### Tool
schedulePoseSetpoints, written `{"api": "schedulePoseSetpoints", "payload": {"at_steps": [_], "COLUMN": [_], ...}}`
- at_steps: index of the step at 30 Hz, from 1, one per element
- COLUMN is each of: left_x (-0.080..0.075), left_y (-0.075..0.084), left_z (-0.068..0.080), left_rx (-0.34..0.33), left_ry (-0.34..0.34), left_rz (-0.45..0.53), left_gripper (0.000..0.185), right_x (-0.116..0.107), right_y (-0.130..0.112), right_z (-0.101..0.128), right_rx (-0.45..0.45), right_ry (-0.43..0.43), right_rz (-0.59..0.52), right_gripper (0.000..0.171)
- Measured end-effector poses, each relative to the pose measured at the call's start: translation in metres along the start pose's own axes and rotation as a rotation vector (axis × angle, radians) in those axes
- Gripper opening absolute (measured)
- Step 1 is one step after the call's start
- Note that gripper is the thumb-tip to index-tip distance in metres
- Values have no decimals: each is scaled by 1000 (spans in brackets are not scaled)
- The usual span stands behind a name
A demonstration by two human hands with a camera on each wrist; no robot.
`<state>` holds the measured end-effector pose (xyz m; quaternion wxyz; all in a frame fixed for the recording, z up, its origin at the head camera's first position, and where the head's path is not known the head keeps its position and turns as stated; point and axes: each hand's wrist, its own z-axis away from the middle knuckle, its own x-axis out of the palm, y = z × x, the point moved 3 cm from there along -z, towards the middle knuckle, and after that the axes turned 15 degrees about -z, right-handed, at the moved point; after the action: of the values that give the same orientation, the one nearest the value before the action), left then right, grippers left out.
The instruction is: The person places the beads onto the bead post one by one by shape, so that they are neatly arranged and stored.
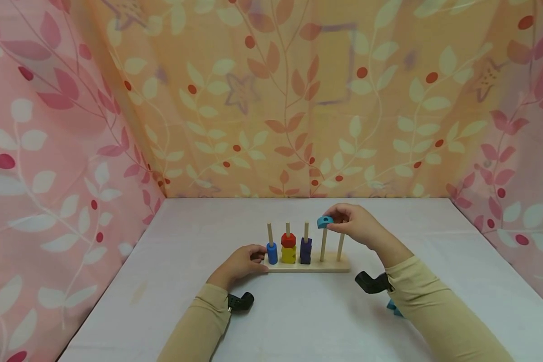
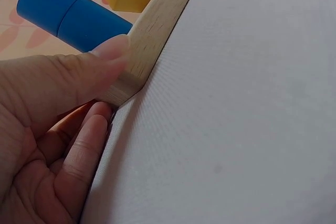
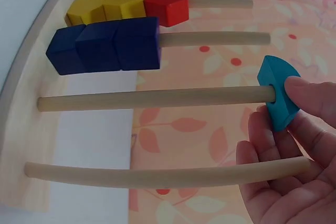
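Teal half-round block (image 1: 325, 221) sits pinched in the right hand (image 1: 353, 223) atop the fourth peg (image 1: 323, 245), while the left hand (image 1: 240, 264) apparently grips the wooden base (image 1: 312, 267).

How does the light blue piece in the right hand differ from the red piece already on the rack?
The light blue piece is a half-round shape; the red piece is six-sided. The light blue piece sits at the very tip of its peg, pinched by the right hand; the red piece sits lower down, stacked on yellow pieces, untouched. Both are threaded on wooden pegs of the same base.
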<state>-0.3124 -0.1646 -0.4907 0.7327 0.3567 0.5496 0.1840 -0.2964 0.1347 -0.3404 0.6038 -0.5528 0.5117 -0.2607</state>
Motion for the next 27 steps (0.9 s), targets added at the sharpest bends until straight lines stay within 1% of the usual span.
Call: {"api": "schedulePoseSetpoints", "payload": {"at_steps": [7,11,14,19,27], "left_x": [0,0,0,0,-1], "left_y": [0,-1,0,1,2], "left_z": [-1,-2,-1,0,1], "left_rx": [7,11,8,5,28], "left_ry": [1,1,-2,-5,-6], "left_rz": [-5,-6,-1,2,-29], "left_gripper": [49,49,50,50,50], "right_x": [-1,1,3,8,20], "right_y": [19,29,38,59,86], "right_z": [-1,1,2,3,3], "right_rx": [34,72,111,169,240], "right_ry": [24,21,16,14,17], "right_rz": [-76,-139,-165,-133,-81], "right_gripper": [24,28,30,28,20]}}
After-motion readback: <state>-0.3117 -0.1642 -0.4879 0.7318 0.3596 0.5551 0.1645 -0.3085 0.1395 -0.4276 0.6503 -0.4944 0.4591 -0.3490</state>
